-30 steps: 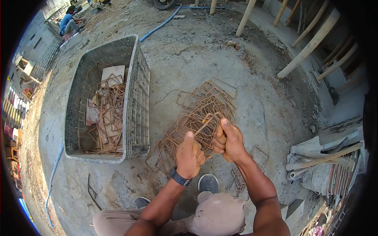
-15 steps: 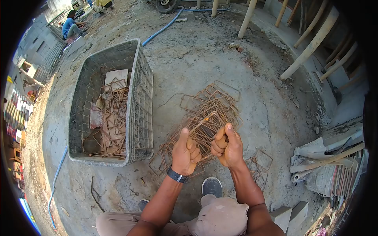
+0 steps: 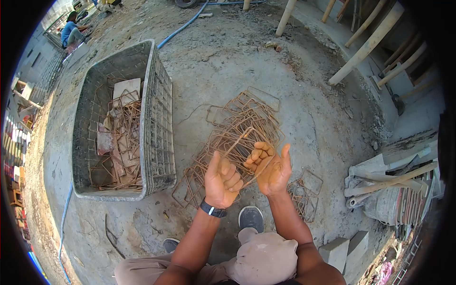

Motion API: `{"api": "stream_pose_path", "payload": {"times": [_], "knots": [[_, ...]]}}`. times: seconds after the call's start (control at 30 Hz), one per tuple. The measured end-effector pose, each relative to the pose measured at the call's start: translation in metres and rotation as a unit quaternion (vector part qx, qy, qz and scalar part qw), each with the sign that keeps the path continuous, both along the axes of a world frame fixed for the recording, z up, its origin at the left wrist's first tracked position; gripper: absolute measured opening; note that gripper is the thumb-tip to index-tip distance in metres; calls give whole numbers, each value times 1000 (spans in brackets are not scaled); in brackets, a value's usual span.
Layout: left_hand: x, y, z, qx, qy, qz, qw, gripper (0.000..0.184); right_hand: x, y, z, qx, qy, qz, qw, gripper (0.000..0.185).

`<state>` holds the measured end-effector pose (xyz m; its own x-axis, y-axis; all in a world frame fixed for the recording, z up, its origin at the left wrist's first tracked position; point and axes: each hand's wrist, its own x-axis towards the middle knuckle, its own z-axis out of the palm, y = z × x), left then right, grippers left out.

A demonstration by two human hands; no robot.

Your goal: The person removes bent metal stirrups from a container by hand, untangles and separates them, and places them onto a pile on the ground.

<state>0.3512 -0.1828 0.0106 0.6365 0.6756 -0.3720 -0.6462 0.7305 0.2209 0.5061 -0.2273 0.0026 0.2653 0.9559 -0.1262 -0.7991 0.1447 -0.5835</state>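
Evidently, your left hand grips a wire loop.
Your right hand is open, the loop crossing its palm; both hide part of the pile.

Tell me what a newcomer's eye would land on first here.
Probably the tangled heap of rusty rebar stirrups mid-frame. Nearer the camera wearer, the left hand grips one stirrup, which runs across the open right hand. Left of the heap, a big grey plastic crate holds more bent steel.

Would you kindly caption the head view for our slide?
Left hand gripping bent rusty metal rod, right hand partly open, above tangled rusty wire frames.
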Motion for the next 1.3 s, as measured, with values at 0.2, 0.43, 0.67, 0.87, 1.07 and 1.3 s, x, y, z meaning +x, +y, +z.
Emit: {"api": "stream_pose_path", "payload": {"times": [0.2, 0.43, 0.67, 0.87, 1.07, 1.3], "knots": [[9, -8, -11, -5, -22, 8, 1000, 56, -21, 3, -3, 51, 107, 75, 990, 102], [15, -13, -17, -5, -21, 5, 1000, 57, -22, 7, 4, 104, 127, 94, 982, 117], [22, -18, -22, 34, 0, -32, 999, 57, -9, 3, -25, 131, 144, 112, 974, 98], [26, -20, -17, 38, 9, -44, 998, 56, -5, 2, -19, 140, 76, 100, 982, 78], [24, -17, -20, 30, 9, -39, 999, 55, -12, 0, -5, 124, 58, 82, 987, 75], [26, -23, -23, -6, 72, 3, 997, 54, -13, -3, -12, -41, -41, -24, 998, 73]]}}
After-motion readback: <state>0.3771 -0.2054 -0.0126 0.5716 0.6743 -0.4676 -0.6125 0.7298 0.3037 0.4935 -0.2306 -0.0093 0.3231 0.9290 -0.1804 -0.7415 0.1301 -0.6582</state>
